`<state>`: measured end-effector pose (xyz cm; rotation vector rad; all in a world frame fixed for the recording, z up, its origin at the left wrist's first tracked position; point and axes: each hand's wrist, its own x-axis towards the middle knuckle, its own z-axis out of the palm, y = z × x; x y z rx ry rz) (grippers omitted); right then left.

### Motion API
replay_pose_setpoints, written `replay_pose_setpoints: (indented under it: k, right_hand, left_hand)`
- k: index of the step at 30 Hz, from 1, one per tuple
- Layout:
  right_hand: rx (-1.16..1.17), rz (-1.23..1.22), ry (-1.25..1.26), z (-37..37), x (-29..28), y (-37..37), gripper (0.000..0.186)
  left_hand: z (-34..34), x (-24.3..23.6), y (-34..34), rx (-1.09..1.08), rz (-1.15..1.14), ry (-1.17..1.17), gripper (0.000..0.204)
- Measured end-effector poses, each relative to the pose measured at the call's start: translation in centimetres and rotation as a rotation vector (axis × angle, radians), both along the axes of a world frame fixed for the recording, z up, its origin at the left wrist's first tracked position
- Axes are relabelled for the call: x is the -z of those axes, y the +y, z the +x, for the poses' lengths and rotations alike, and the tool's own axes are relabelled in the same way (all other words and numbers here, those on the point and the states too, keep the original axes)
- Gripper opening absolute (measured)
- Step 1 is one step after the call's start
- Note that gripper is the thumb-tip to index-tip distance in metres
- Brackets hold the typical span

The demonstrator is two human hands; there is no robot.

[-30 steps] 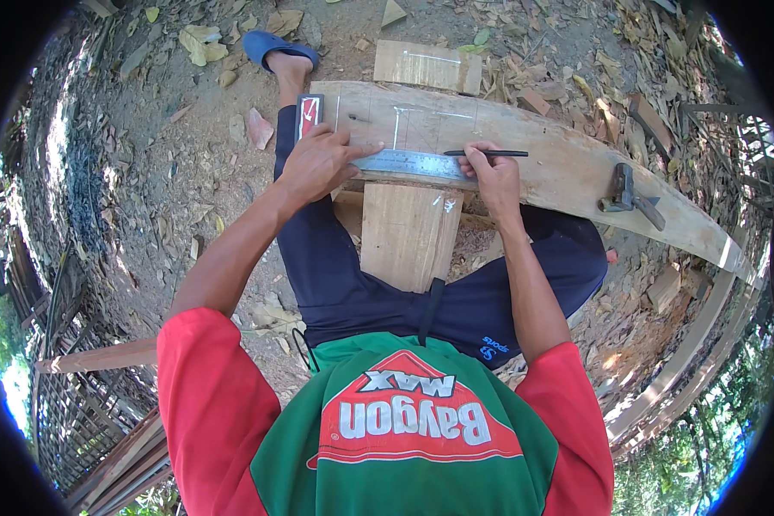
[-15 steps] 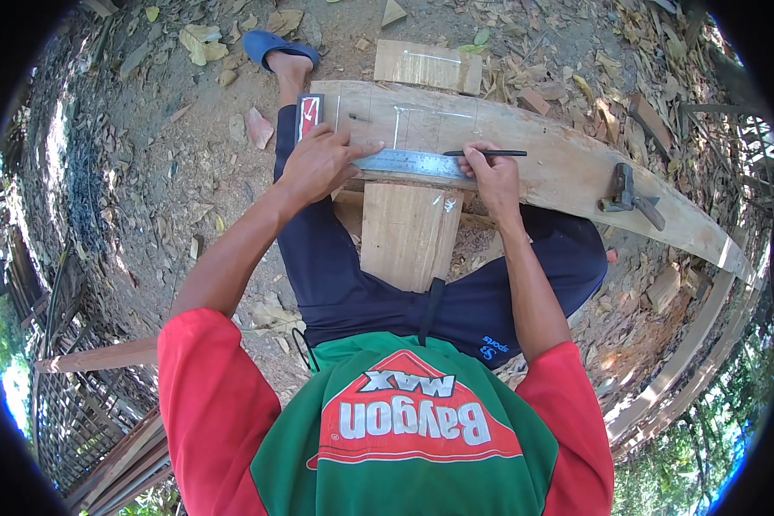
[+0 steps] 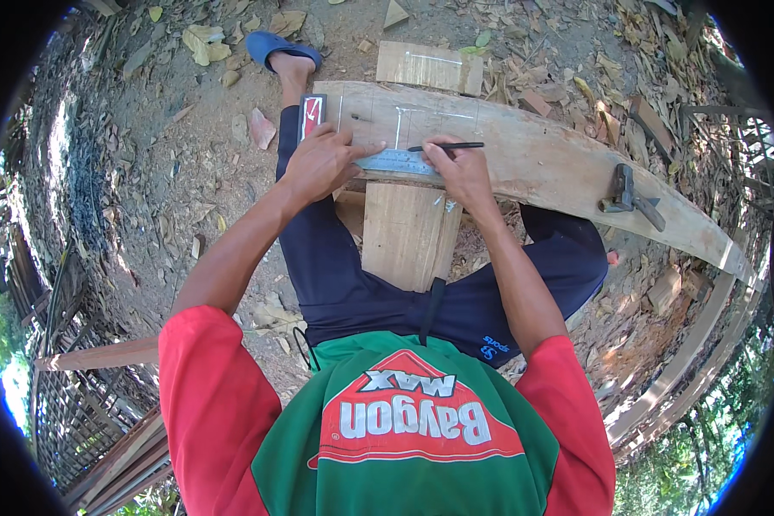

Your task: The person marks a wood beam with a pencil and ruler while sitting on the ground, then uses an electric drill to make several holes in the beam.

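Along the ruler (image 3: 394,161), pencil (image 3: 467,145), tip leftward

The plank (image 3: 559,159) is bare, matt wood; along its near edge, the ruler (image 3: 397,162) is smooth metal (faintly glossy). Past its far and near edges, 2 blocks (image 3: 408,236) show dry wood. The clog (image 3: 267,47) looks plastic.

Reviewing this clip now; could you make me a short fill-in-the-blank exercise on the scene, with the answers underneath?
1. The marking tool in the right hand is ____ in colour.
2. The left hand rests on the square, whose dark handle has a white and ____ face.
3. The hammer-like tool lies toward the plank's ____ end in the picture.
4. The clog near the top is ____.

Missing words: black; red; right; blue.
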<state>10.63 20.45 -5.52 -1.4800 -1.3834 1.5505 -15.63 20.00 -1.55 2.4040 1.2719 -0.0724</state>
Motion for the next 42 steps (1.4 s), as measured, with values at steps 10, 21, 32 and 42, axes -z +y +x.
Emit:
replay_pose_setpoints:
  k: [10,21,32,42]
  right_hand:
    - [-0.088,0.139,-0.276,4.2,-2.1,1.1,0.029]
    - [0.265,-0.095,0.012,8.2,-1.6,0.1,0.021]
    - [0.283,-0.116,0.032,8.0,-1.5,0.6,0.022]
    - [0.273,-0.12,0.059,7.3,-1.4,1.1,0.023]
  left_hand:
    - [-0.3,0.2,0.1,0.008,-0.02,-0.014,0.055]
    - [-0.2,-0.3,2.3,-0.086,-0.049,-0.051,0.057]
    - [-0.9,0.3,4.6,-0.021,-0.054,-0.001,0.064]
    - [-0.7,-0.2,4.8,-0.031,-0.058,-0.004,0.061]
